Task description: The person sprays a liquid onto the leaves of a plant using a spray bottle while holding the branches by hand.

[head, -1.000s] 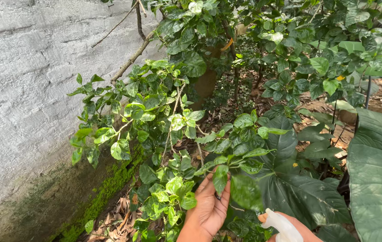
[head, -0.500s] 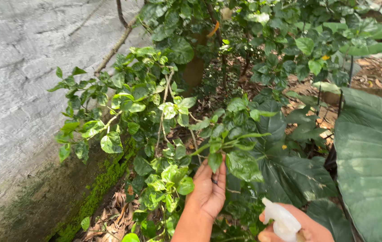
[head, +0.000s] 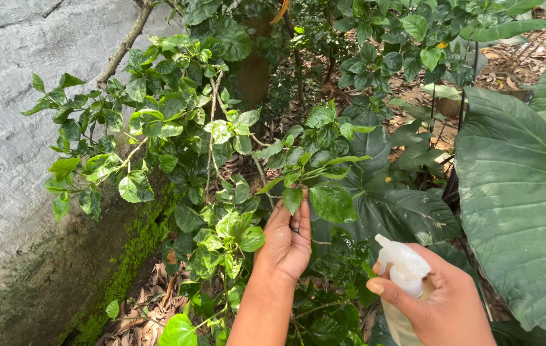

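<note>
Beside the wall [head: 3, 128], left hand [head: 285, 243] has risen to the leaf [head: 293, 198].

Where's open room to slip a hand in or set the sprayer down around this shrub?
Free: the strip of dry brown leaf litter between the grey plastered wall and the shrub's base, and bare ground behind. Crowded: around the left hand in the small-leaved green shrub, and the right hand's white spray bottle beside broad leaves.

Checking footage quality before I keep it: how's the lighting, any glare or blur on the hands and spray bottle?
Head view: soft shade, sun patches top right; left hand sharp, right hand and white spray bottle sharp but cropped; mild sheen on big leaf.
</note>
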